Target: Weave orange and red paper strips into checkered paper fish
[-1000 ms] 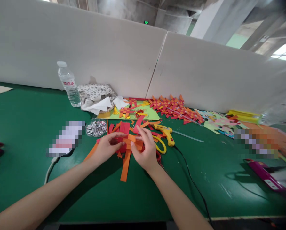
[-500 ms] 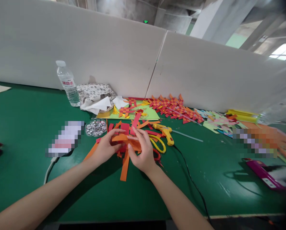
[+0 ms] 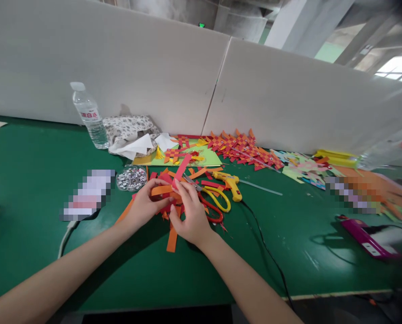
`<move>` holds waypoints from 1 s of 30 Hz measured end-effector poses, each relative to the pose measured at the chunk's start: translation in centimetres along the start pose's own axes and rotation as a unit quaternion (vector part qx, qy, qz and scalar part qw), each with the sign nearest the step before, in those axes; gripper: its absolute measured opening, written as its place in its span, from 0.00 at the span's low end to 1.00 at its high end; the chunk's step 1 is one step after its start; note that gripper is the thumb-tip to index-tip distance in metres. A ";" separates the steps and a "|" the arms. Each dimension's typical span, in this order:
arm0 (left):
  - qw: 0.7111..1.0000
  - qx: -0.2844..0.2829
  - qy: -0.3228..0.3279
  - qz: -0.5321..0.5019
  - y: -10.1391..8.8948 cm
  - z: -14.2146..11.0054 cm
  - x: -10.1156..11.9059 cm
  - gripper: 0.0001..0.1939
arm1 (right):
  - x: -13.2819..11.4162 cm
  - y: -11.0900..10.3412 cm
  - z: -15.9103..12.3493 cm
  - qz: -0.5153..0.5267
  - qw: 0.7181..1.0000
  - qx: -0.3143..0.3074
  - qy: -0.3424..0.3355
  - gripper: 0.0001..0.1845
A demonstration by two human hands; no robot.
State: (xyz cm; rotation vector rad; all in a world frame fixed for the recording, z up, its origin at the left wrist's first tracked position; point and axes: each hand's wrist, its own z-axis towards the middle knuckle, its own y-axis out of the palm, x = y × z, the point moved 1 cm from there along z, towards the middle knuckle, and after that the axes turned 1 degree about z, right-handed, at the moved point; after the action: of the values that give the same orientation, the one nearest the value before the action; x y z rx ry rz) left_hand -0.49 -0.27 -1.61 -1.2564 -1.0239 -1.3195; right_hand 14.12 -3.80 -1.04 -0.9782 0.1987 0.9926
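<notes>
In the middle of the view, my left hand (image 3: 145,207) is closed on an orange paper strip (image 3: 160,190). Close beside it, my right hand (image 3: 192,216) pinches a red paper strip (image 3: 182,168) that points up and away. The strips meet between the fingers, where their crossing is partly hidden. Another orange strip (image 3: 171,239) sticks out below the hands toward me. Under and around the hands lie loose red and orange strips. Scissors (image 3: 218,200) with one yellow and one red handle lie just right of my right hand, blades partly covered.
A yellow glue gun (image 3: 234,185) with a black cord lies to the right. Behind are woven paper fish (image 3: 241,148). At left stand a water bottle (image 3: 91,117), a dish of googly eyes (image 3: 131,178) and a blurred phone (image 3: 89,193). A purple power strip (image 3: 366,238) is at right.
My right hand has turned and drawn closer to my left hand. The red strip tilts upward between the fingers, and more of the scissors shows. The whole view has shifted slightly.
</notes>
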 end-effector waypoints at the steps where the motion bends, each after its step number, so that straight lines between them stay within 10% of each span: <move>1: 1.000 0.001 0.000 0.006 0.1 -0.1 0.2 0.18 | 0.1 0.0 0.0 0.004 1.000 0.003 -0.004 0.36; 15: 0.997 0.019 -0.050 -0.057 -0.2 0.1 0.1 0.14 | 0.4 -0.4 0.2 0.013 0.998 0.060 0.007 0.39; 20: 0.991 0.051 -0.060 -0.109 -0.4 0.4 0.2 0.13 | 1.9 -0.9 0.6 0.048 0.977 0.174 0.114 0.31; 30: 0.996 0.018 -0.073 -0.053 -0.6 0.5 -0.2 0.07 | 4.2 -0.3 0.9 0.202 0.939 0.161 0.227 0.35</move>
State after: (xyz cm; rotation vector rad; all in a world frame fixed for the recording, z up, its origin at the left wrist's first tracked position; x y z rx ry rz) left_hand -1.05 0.30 -1.75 -1.3001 -1.2269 -1.2987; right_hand 16.46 -0.63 -2.68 -0.8650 0.9521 1.0482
